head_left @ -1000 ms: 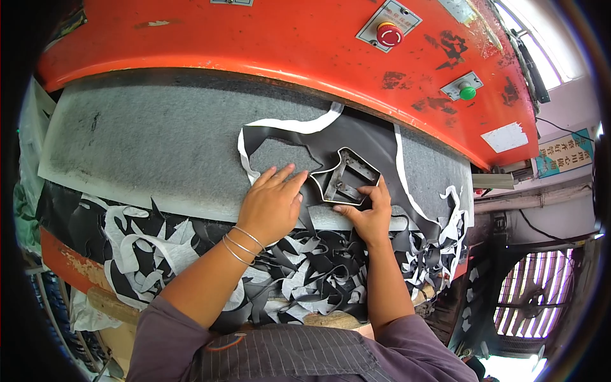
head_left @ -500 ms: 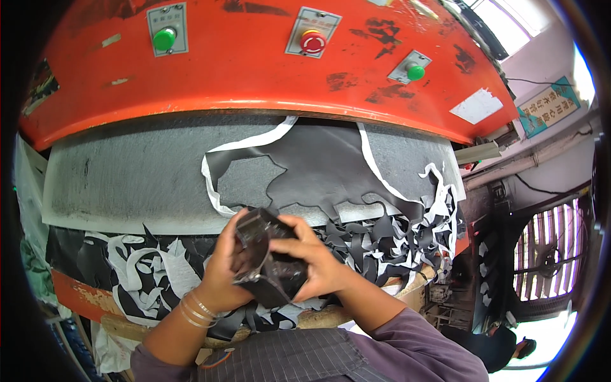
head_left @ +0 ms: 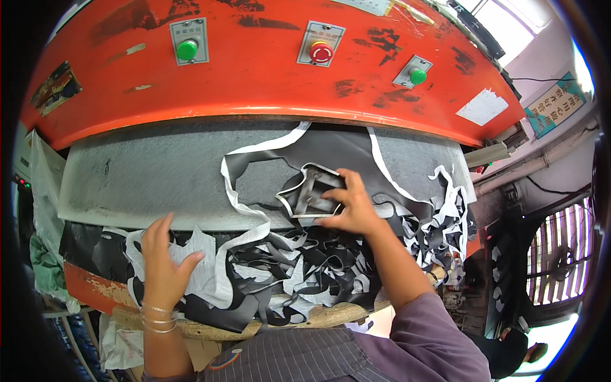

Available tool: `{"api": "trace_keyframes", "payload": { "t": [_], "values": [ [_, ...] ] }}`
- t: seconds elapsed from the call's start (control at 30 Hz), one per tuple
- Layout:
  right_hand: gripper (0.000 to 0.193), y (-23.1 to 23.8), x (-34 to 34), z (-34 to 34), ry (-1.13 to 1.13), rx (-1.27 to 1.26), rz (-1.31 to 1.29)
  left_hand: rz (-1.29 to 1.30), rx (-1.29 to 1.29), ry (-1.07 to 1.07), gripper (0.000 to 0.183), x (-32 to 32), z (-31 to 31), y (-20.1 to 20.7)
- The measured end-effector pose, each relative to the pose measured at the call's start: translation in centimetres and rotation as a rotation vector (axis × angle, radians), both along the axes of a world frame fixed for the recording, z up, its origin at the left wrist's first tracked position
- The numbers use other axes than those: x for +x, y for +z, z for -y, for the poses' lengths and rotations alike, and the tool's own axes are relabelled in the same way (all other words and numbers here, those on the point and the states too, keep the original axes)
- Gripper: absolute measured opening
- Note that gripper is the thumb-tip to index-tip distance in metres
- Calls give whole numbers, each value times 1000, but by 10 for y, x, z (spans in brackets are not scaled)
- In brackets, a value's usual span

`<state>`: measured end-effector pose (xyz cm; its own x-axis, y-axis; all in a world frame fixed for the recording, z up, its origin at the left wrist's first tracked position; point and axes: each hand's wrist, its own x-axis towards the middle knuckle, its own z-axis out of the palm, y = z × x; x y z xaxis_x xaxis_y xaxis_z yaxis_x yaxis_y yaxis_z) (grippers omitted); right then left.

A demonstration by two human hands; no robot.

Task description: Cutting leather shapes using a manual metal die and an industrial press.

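Placement seems in hand: your right hand (head_left: pixel 353 207) clamps the metal frame (head_left: pixel 309 191) at the black sheet's (head_left: pixel 344 146) edge, your left hand (head_left: pixel 167 261) spread by scraps (head_left: pixel 318 267), contact unclear; next calls for careful alignment.

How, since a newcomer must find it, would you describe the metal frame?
Start at the red machine, then the grey bed below it. On the bed lies a white-edged black sheet; the metal frame is at its near side, in the right hand. Unlike the limp scraps nearby, it is a stiff, open outline with bars inside.
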<state>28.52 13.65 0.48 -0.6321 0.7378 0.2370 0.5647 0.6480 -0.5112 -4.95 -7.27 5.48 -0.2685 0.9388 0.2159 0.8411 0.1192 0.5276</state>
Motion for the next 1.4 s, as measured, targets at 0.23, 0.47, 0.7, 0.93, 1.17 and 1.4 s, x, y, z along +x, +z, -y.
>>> {"api": "trace_keyframes", "payload": {
  "t": [0.23,0.47,0.7,0.93,1.17,1.4],
  "values": [
    [72,-7,9,-23,-74,-26,106,197,15,-368,67,77,-103,-53],
    [104,-27,14,3,-336,103,156,101,19,-391,73,102,-119,-85],
    [97,-27,10,-10,-316,109,150,87,-12,-426,75,95,-130,-82],
    [96,-25,14,-9,-303,76,150,60,-33,-444,74,96,-131,-79],
    [101,-19,11,-1,-312,51,135,66,-46,-438,77,93,-121,-72],
    [64,87,41,-13,-554,540,-695,346,555,-100,17,35,-98,10]
  ]
}}
